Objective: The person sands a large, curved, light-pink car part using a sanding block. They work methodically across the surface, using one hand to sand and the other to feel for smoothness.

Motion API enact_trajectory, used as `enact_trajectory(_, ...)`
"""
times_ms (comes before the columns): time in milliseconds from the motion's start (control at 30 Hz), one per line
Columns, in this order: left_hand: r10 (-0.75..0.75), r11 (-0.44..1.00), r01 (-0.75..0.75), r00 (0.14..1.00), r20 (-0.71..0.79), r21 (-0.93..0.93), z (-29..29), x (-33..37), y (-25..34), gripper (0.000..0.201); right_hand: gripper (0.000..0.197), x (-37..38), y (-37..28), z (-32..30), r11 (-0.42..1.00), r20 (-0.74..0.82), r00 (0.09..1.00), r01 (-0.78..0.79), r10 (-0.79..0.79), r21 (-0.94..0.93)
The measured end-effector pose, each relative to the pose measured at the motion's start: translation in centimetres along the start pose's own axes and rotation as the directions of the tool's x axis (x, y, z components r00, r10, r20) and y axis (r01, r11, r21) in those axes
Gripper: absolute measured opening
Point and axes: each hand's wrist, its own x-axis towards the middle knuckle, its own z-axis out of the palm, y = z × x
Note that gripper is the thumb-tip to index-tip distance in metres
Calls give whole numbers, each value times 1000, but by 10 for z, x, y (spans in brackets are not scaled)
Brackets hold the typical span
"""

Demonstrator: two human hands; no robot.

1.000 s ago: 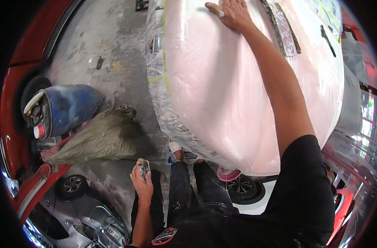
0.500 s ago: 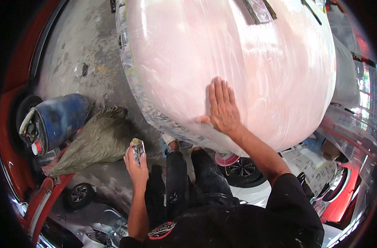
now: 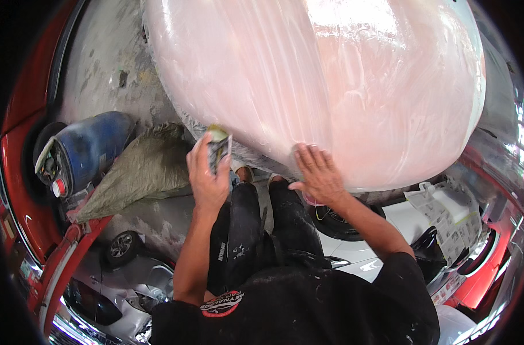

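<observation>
A large, curved, pale pink car panel (image 3: 244,75), streaked and glossy in places, fills the top of the view. My right hand (image 3: 321,175) lies flat on its near edge, fingers stretched and thumb out to the side, with nothing in it. Off the panel's near left edge, my left hand (image 3: 209,178) is closed round a small block (image 3: 219,150). The block has a grey and dark patterned side and a yellow-green upper end; it is slightly blurred, and its exact kind does not show.
At left lies a blue plastic drum (image 3: 95,146), beside an olive-green sheet (image 3: 144,172) heaped over something. A red metal frame (image 3: 60,261) runs below it. At right, newspaper masking (image 3: 446,213) covers part of another car. A red car (image 3: 29,121) borders the far left.
My right hand has slid toward me along the panel to its near edge. My left hand has risen with the block toward the panel's left edge. The view has shifted too.
</observation>
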Motion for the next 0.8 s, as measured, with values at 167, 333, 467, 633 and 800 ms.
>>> enact_trajectory(167,269,961,-259,957,-105,101,48,54,39,64,96,39,116,-26,934,-183,924,-302,336,192)
enact_trajectory(333,332,918,-291,936,-119,270,105,67,70,70,87,113,191,-31,915,-356,843,-357,402,187)
enact_trajectory(467,484,822,-441,874,-34,361,147,-31,62,51,85,121,188,-34,896,-338,831,-389,441,212)
enact_trajectory(633,460,804,-442,886,56,397,124,57,71,57,84,120,190,-24,894,-410,795,-386,447,227)
enact_trajectory(800,563,768,-414,800,-207,489,98,250,95,50,82,125,183,-30,900,-402,806,-375,434,221)
